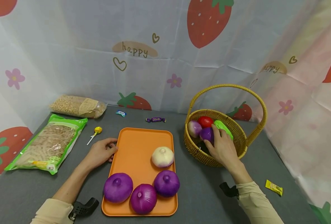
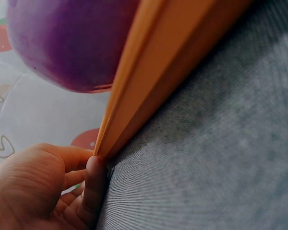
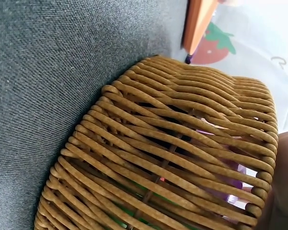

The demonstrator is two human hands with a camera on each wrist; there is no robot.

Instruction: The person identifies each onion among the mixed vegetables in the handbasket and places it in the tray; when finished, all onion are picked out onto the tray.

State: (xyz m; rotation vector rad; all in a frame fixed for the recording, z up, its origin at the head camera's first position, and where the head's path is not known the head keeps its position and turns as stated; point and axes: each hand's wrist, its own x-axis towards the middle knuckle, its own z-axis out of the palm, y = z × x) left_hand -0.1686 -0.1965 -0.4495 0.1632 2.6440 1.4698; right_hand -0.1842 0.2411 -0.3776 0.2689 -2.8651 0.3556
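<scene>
— Wicker, that basket (image 1: 239, 146), and the right hand (image 1: 221, 146) is down inside it, fingers curled over a purple onion (image 1: 206, 133) among the produce.

— What else is in there with it?

— A red tomato (image 1: 205, 121) behind the purple onion, a pale turnip-like bulb (image 1: 194, 128) on the far side from the hand, and something bright green (image 1: 224, 128) under the fingers.

— And the left hand (image 1: 100, 152)?

— Resting against the orange tray (image 1: 137, 146), left of the basket. The wrist view shows thumb and fingers (image 2: 93, 184) pinching the tray's rim, right on the grey tabletop (image 1: 199, 186).

— Anything on the tray?

— Three purple onions (image 1: 118, 187) along its near end, and a white onion (image 1: 162, 156) on the side closest to the basket.

— Beyond the tray?

— A lollipop (image 1: 95, 132), then two food bags (image 1: 46, 146) further from the basket.
</scene>
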